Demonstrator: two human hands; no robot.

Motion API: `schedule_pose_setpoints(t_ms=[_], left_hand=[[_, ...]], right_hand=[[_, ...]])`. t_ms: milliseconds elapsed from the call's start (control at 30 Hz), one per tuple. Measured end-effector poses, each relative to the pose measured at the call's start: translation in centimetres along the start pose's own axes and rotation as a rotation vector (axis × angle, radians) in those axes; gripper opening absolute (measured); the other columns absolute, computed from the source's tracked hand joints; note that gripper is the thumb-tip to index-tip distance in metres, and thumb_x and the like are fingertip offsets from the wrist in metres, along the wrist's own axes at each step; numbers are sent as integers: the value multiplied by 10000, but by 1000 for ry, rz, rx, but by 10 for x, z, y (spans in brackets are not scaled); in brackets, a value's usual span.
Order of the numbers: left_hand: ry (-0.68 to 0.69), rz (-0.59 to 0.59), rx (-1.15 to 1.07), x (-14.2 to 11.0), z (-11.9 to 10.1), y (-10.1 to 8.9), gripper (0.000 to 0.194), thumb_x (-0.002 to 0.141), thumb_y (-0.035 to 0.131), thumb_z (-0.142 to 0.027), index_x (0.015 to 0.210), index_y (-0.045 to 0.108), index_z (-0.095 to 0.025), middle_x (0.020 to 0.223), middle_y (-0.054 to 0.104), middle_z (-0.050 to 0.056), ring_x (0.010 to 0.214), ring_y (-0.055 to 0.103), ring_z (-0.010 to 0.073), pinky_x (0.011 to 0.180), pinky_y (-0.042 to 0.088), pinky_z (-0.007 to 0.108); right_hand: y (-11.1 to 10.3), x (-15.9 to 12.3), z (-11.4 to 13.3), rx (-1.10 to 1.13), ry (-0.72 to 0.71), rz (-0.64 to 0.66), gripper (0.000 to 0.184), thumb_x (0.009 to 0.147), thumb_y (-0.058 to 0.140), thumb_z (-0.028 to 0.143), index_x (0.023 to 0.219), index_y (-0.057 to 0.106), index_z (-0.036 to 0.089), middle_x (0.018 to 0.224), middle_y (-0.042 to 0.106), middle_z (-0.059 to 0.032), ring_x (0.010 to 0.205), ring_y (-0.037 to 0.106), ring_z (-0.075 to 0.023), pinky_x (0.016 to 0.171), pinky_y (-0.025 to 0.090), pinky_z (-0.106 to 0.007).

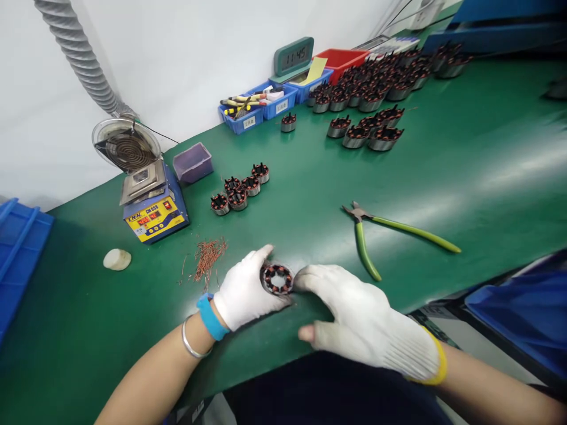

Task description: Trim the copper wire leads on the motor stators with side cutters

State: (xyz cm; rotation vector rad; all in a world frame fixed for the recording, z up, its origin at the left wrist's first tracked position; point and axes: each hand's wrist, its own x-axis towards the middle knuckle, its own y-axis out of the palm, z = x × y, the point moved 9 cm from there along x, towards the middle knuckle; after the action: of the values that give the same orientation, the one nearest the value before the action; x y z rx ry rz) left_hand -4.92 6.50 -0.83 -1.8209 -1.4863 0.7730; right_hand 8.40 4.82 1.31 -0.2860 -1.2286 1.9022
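In a white glove, my left hand is closed around a motor stator, a ring with black insulation and copper windings, held just above the green table or resting on it; I cannot tell which. My right hand, also gloved, has its fingertips at the stator's right side, with thumb and fingers apart and nothing between them. Left of my left hand lies a small heap of copper wire clippings. Diagonal pliers with green handles lie spread beyond my right hand.
Several stators stand ahead, and a large group fills the back right. A blue-yellow solder pot sits left under a duct, beside a purple box and a white round piece. Blue tool trays line the wall.
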Motion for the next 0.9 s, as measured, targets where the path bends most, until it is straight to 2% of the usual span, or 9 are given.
schedule_pose_setpoints(t_ms=[67,133,267,400,533,667,767,833,900], left_hand=[[-33,-72,-2,-1,2,-1,1011,510,827,-477,1375,426,-142,1205,595,130,1062,605,319,958,505,474],[14,-91,-59,-1,-1,-1,1029,515,825,-484,1383,407,-124,1134,616,118,1020,613,296,942,507,451],[73,-61,-149,1,-3,6,966,619,780,-480,1418,359,-137,1076,645,87,999,624,261,932,504,406],[23,-15,-179,0,-1,11,1061,569,817,-472,1453,307,-184,1104,643,61,982,636,251,912,514,387],[-51,9,-207,-2,4,9,1159,511,857,-457,1476,263,-216,1106,645,49,962,644,248,877,525,377],[-48,0,-215,-2,4,9,1195,518,855,-455,1493,206,-220,1092,646,49,963,646,251,875,522,387],[-44,-1,-222,-1,3,10,1212,520,854,-441,1499,177,-212,1060,652,45,935,653,245,860,525,380],[-39,-7,-214,-1,2,9,1208,523,851,-426,1499,173,-202,1051,653,44,933,652,245,870,521,382],[-27,-10,-203,-1,0,9,1204,527,845,-424,1498,171,-198,1045,652,42,935,649,246,878,518,387]], right_hand=[[4,5,-3,3,23,13,332,842,561,511,904,655,198,929,658,-85,860,601,-242,755,459,-347],[8,10,-4,14,20,43,295,930,440,393,800,624,202,821,637,-60,790,582,-206,725,431,-316],[13,18,-8,36,52,188,334,943,368,311,690,555,198,746,604,-45,740,556,-184,658,397,-286],[12,19,-31,-41,167,373,281,906,417,315,695,567,206,767,629,-36,764,578,-194,634,379,-283],[-2,19,-53,-241,244,306,256,897,426,336,748,595,213,810,645,-52,823,591,-234,625,354,-297],[-2,27,-36,-62,152,226,311,951,364,392,892,619,224,881,650,-40,870,599,-209,686,384,-288],[5,35,-25,59,119,263,189,893,449,293,827,604,209,848,642,-25,806,594,-172,686,390,-265],[7,38,-31,-10,179,284,129,826,512,270,742,586,207,803,629,-20,773,582,-180,653,375,-269],[0,41,-42,-179,264,234,143,814,522,302,737,591,204,799,624,-42,798,579,-218,652,367,-292]])
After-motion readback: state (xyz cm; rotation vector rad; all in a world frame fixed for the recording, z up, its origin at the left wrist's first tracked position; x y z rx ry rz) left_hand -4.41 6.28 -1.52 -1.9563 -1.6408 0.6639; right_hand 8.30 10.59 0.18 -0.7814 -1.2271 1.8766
